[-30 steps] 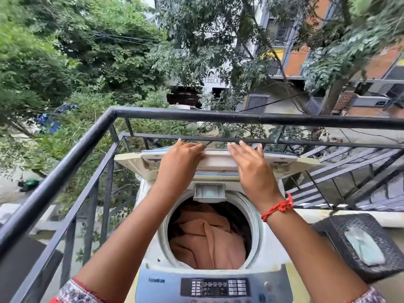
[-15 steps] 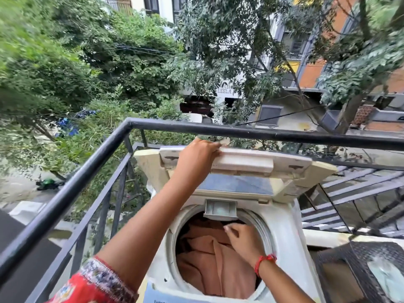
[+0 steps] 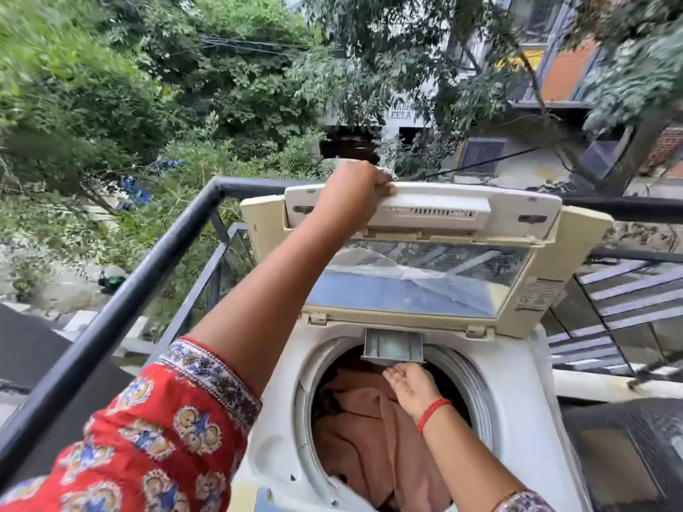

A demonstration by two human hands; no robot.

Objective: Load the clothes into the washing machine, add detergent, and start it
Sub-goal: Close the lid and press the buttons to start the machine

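Partly legible "LEELA" lettering on the white building wall behind the trees.

Single head-worn wide-angle view, aimed forward and down, washing machine seen close from above, balcony railing crossed at left, street and trees taken in beyond, edges bowed.

The left arm stretches up and forward, its left hand curled with fingers hooked over an edge. The right hand lies low, palm up, fingers relaxed.
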